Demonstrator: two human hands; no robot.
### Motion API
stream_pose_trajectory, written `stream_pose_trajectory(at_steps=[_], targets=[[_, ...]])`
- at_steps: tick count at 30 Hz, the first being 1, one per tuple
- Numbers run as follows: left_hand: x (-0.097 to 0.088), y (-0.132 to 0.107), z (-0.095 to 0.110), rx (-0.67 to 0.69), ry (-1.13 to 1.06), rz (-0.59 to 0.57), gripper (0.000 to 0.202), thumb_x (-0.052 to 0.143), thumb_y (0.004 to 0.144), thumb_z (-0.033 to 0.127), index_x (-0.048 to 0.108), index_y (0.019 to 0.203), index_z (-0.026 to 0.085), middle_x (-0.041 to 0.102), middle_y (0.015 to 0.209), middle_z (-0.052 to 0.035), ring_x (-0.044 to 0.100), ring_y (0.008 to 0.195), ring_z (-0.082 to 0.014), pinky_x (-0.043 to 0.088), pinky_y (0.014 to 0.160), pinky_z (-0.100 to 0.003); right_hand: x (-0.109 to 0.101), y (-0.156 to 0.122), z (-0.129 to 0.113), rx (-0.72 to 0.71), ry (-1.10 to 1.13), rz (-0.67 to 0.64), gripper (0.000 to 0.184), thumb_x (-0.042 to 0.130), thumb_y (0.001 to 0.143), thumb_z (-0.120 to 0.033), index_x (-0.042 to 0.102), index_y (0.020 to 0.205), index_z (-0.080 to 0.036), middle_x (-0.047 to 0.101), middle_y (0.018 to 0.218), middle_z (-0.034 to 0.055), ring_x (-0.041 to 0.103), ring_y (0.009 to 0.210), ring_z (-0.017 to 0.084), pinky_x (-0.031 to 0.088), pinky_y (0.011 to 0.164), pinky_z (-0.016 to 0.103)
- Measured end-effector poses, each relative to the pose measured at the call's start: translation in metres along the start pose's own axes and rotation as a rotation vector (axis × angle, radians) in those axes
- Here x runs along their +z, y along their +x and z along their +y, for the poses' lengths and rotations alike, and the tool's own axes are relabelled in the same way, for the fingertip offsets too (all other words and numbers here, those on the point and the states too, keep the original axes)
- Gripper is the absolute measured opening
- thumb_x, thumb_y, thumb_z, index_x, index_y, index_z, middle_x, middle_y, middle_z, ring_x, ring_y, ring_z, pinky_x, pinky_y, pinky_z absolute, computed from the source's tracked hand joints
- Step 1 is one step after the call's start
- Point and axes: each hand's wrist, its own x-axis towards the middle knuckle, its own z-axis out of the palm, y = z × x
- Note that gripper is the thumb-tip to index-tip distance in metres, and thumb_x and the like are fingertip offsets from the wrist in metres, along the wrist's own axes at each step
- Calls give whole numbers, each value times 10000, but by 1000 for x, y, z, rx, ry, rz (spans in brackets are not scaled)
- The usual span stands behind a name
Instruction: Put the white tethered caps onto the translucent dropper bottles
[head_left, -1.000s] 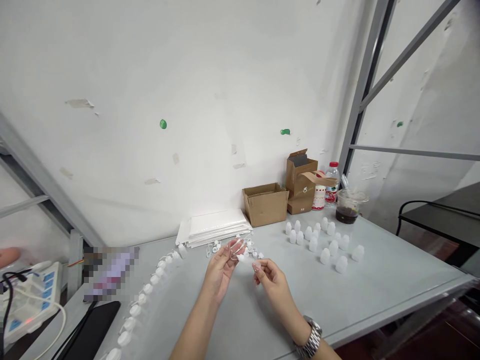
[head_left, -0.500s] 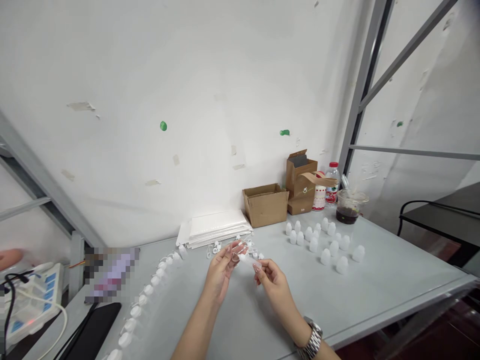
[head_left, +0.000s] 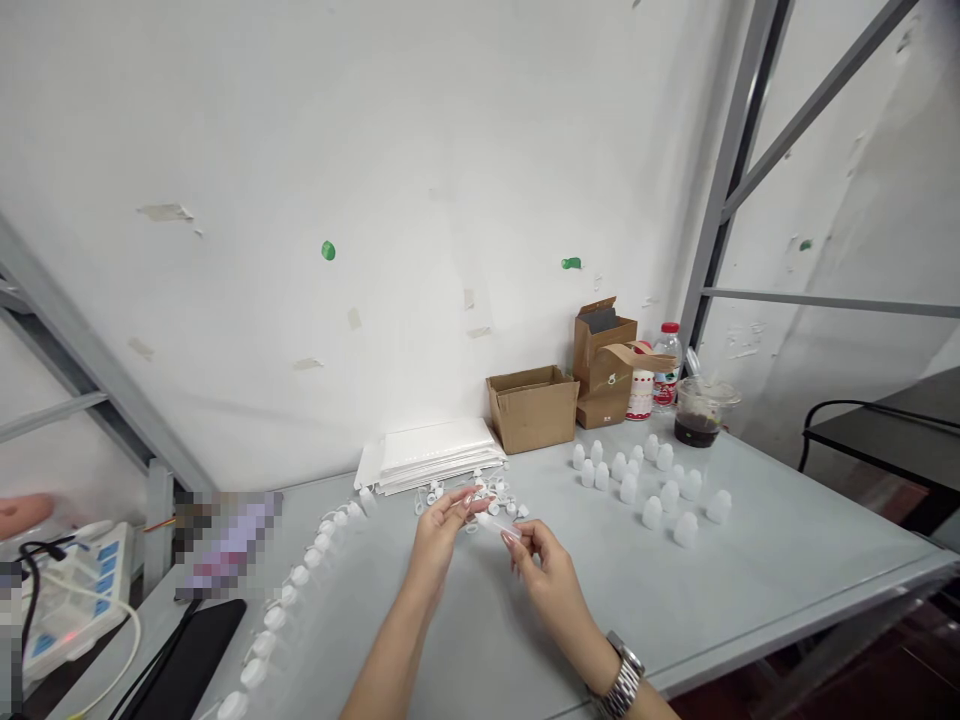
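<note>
A small translucent plastic bottle (head_left: 501, 527) is held tilted over the table between my two hands. My right hand (head_left: 546, 562), with a metal watch on the wrist, pinches its lower end between thumb and fingers. At the bottle's white top, my left hand (head_left: 442, 525) is closed with its fingertips on the white cap (head_left: 480, 517). Just behind the fingers lies a loose pile of white caps with strap loops (head_left: 501, 490). To the right stand several uncapped translucent bottles (head_left: 628, 488). A curved row of white-capped bottles (head_left: 300, 576) runs along the left.
Behind the hands are a stack of white sheets (head_left: 442, 455) and an open cardboard box (head_left: 532, 412). A brown paper bag (head_left: 604, 375), a drink bottle (head_left: 667, 370) and a plastic bowl of dark liquid (head_left: 697, 425) stand at the back right. A power strip (head_left: 82, 590) lies left.
My left fingers have turned and closed in at the bottle's top, and the strap loop seen there earlier is now mostly hidden. My right hand keeps its hold on the bottle.
</note>
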Motion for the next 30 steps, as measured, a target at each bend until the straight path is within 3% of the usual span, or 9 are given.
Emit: stream_pose_trajectory(at_steps=[8,15,18,22,25,27,30], targets=[[6,-3,-2,-29,11,-53,344,657,666,387,679,904,140,717,893,-113,615,935,-243,391,894,-365,0,1,-3,22,18,36,301,511,772,-487,542,728,-191,529,560,-13,499,554,157,403,573,266],[10,-3,-2,-82,-347,-85,381,589,733,433,658,979,150,677,1026,-139,581,1039,-253,373,938,-382,5,4,5,87,170,12,349,489,776,-530,532,703,-192,569,599,6,541,581,165,436,591,277],[9,-4,1,-25,-261,-81,394,614,721,397,637,1025,148,691,991,-131,589,1024,-251,353,953,-385,5,4,6,75,133,-45,307,515,777,-488,558,737,-187,600,664,21,556,634,173,441,641,288],[8,-8,6,40,-86,-83,394,572,749,406,630,1041,149,717,893,-115,599,998,-250,338,962,-396,6,-2,7,15,-56,-112,275,555,773,-392,595,971,-204,621,750,25,555,720,189,428,721,308],[10,-14,9,171,36,32,343,560,759,384,645,1019,178,696,981,-103,577,1029,-247,349,960,-381,9,-4,14,-19,-160,-140,212,587,741,-325,631,915,-212,610,775,36,550,731,199,428,720,316],[11,-20,10,374,141,166,307,561,763,338,642,1034,219,635,1125,-78,524,1098,-239,353,963,-354,14,-2,19,-32,-199,-89,131,619,693,-272,652,798,-201,582,788,48,535,700,195,434,689,315],[10,-29,11,684,286,262,294,518,789,249,631,1060,249,630,1119,-67,512,1094,-231,350,967,-358,27,10,17,-38,-203,-48,98,631,649,-239,644,735,-194,538,715,30,491,621,178,428,622,313]])
